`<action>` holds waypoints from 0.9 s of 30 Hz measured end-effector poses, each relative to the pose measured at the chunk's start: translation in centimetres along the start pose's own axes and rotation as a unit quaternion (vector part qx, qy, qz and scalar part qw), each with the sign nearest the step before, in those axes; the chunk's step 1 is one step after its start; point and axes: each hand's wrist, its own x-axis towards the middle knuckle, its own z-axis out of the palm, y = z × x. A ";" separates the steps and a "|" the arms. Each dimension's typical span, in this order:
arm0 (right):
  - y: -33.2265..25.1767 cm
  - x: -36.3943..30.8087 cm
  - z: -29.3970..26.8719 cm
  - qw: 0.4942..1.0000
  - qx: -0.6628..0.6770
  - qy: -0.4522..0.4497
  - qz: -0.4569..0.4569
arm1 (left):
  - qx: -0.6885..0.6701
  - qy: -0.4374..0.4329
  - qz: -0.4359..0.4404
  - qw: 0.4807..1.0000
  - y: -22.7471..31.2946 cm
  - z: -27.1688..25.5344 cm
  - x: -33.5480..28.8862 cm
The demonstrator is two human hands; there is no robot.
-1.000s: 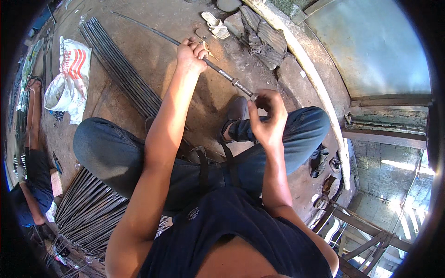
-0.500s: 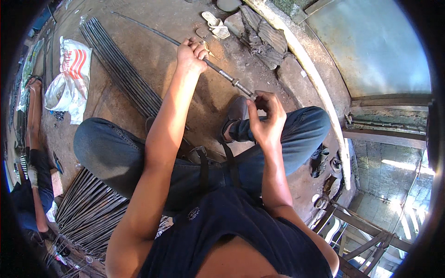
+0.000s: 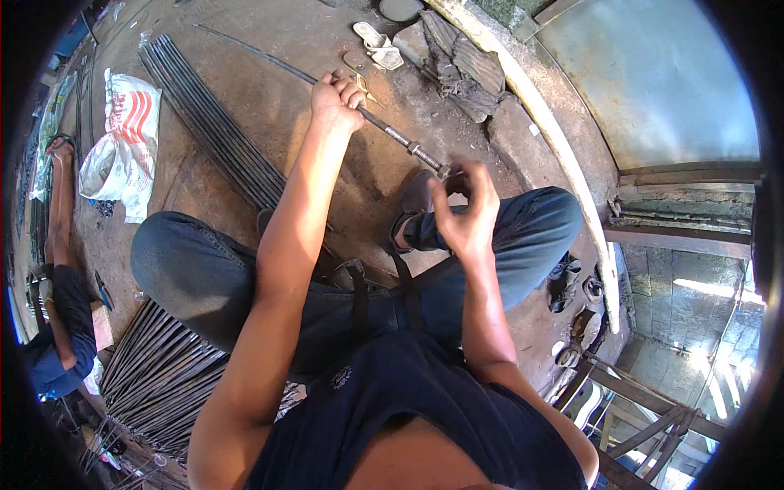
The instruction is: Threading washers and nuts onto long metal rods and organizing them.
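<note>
A long dark metal rod (image 3: 269, 59) slants from the far left toward my right knee, its near end threaded. My left hand (image 3: 336, 104) is closed around it partway along. One nut (image 3: 414, 148) sits on the thread, apart from both hands. At the rod's near end is a second nut (image 3: 443, 171), between the thumb and curled fingers of my right hand (image 3: 467, 208). Those fingertips are slightly blurred, and the hand hides part of the rod's tip.
A bundle of dark rods (image 3: 204, 114) lies left of my arm, with more rods (image 3: 159, 376) stacked by my left knee. A white sack (image 3: 126, 139) stands farther left, near another person's arm (image 3: 61, 204). Sandals (image 3: 378, 45) and dark cloth (image 3: 461, 65) lie ahead; a pale pole (image 3: 563, 147) curves along the right.
My right thumb and fingers have shifted around the rod's end, and the nut there now shows more plainly. My left hand stays put. The other person's arm at the left has moved.
</note>
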 end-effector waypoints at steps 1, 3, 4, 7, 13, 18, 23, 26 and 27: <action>0.0 -0.1 0.1 0.998 -0.018 0.026 -0.053 | 0.005 0.002 -0.003 1.000 0.0 0.0 0.0; -0.7 0.0 -0.6 0.993 -0.068 -0.064 0.076 | 0.000 0.003 -0.002 1.000 0.0 -0.1 -0.1; -0.7 -0.1 -0.3 0.998 0.012 -0.028 0.062 | -0.005 0.004 -0.001 1.000 0.1 -0.1 -0.1; -1.0 0.1 0.1 0.998 0.030 0.044 -0.027 | -0.001 -0.001 -0.005 1.000 -0.1 0.1 -0.3; -1.4 0.2 0.7 0.994 0.081 0.067 -0.013 | 0.002 0.000 -0.002 1.000 0.1 -0.2 0.0; 0.5 0.7 -0.5 0.955 0.154 -0.107 0.228 | 0.000 0.003 -0.005 1.000 -0.1 -0.1 0.0; 0.2 0.7 0.8 0.980 -0.003 0.120 -0.159 | 0.004 0.012 -0.005 1.000 -0.2 -0.1 0.0; 0.5 0.5 -0.3 0.968 0.040 -0.154 0.195 | -0.009 0.007 -0.005 1.000 0.0 -0.3 0.1; 0.7 0.5 0.2 0.968 0.041 -0.153 0.195 | -0.006 0.006 -0.007 1.000 -0.1 -0.3 0.1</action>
